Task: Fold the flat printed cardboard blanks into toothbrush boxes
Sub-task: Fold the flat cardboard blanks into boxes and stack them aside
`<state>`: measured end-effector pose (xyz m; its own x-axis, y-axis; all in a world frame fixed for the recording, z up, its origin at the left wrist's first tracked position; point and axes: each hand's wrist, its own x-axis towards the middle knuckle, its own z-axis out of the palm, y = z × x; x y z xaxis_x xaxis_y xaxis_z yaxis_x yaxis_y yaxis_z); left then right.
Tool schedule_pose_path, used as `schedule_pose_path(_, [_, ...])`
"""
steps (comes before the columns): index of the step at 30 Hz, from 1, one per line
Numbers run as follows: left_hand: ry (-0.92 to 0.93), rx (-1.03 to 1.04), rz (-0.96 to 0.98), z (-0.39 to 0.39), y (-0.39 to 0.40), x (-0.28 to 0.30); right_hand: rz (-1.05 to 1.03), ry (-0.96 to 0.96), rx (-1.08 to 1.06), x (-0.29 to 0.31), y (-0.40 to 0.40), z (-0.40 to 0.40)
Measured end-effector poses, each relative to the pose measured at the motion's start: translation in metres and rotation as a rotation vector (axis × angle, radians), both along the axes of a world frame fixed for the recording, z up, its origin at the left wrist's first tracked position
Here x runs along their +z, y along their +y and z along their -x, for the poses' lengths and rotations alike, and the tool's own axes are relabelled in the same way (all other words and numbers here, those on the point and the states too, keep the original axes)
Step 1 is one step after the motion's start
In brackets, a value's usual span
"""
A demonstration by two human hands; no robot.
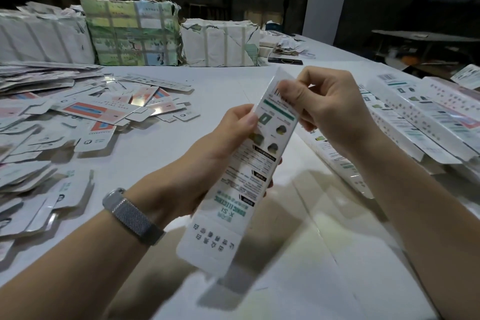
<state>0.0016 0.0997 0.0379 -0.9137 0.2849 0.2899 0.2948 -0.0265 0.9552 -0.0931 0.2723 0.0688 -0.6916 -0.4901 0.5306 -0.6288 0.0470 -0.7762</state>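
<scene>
Head view: a long printed blank (249,163) was held up over the table (228,80) between both hands.

The blank looked light, thin and springy, its glossy face likely slippery, so it was best taken by the long edges near a crease. The left hand (220,153) gripped its middle, thumb on the printed face; the right hand (330,109) pinched the top flap. Loose blanks (85,112) lay heaped to the left, a stack (428,117) to the right.

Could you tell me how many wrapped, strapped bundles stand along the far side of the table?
3: a white bundle at far left, a green printed bundle in the middle touching it, and a white bundle to its right. More may sit hidden behind them.
</scene>
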Motion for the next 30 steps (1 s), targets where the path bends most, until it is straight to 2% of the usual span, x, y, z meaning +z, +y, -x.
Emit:
schedule_pose_path(1, [-0.097, 0.112, -0.008, 0.002, 0.001, -0.004, 0.019, -0.005, 0.004, 0.0, 0.0, -0.001])
schedule_pose_path(2, [-0.15, 0.137, -0.054, -0.002, 0.001, -0.009, 0.054, -0.01, 0.003, -0.001, -0.001, -0.002])
schedule_pose_path(4, [-0.126, 0.107, -0.132, -0.013, 0.0, -0.017, 0.146, -0.029, -0.001, -0.004, -0.004, -0.005])
schedule_pose_path(7, [-0.059, 0.193, -0.227, -0.012, 0.007, -0.018, 0.194, -0.088, 0.054, -0.011, -0.012, -0.011])
schedule_pose_path(11, [-0.057, 0.219, -0.205, -0.011, 0.007, -0.019, 0.218, -0.214, 0.172, -0.018, -0.022, -0.017])
schedule_pose_path(15, [-0.107, 0.052, -0.206, -0.01, -0.001, -0.017, 0.222, -0.274, 0.199, -0.02, -0.021, -0.016])
schedule_pose_path(17, [-0.073, 0.003, -0.148, -0.009, -0.007, -0.018, 0.179, -0.267, 0.23, -0.02, -0.02, -0.014])
schedule_pose_path(22, [-0.025, 0.054, -0.091, -0.01, -0.015, -0.012, 0.118, -0.234, 0.308, -0.02, -0.017, -0.015])
schedule_pose_path(30, [-0.022, 0.067, -0.048, -0.011, -0.015, -0.01, 0.071, -0.22, 0.306, -0.018, -0.016, -0.017])
